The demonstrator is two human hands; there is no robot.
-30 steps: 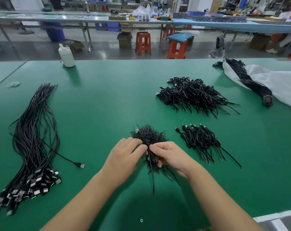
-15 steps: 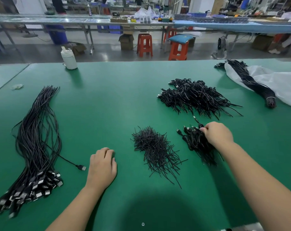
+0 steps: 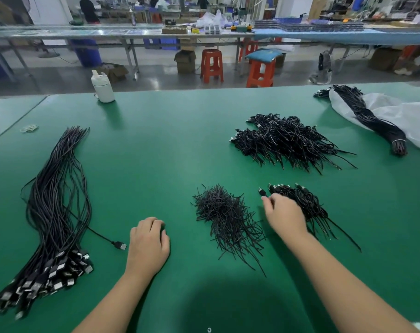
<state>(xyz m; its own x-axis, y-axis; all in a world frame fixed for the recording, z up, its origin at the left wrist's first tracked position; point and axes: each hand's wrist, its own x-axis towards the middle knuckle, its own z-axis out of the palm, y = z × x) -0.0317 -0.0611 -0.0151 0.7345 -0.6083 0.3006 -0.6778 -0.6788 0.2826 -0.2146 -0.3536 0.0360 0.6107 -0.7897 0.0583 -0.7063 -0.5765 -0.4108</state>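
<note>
Blur over right hand [image 3: 284,217] at coiled cable pile [image 3: 307,203], grip unclear; left hand [image 3: 147,243] loosely curled, empty, on green table [image 3: 156,152].

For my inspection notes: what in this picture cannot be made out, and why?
- Head view, right hand: fingertips blurred by motion at the small cable pile; grip unclear.
- Head view, left hand: its back hides the curled fingertips and anything under them.
- Head view, long cable bundle: plug ends cut off by the left edge.
- Head view, white bag: cut off by the right edge.
</note>
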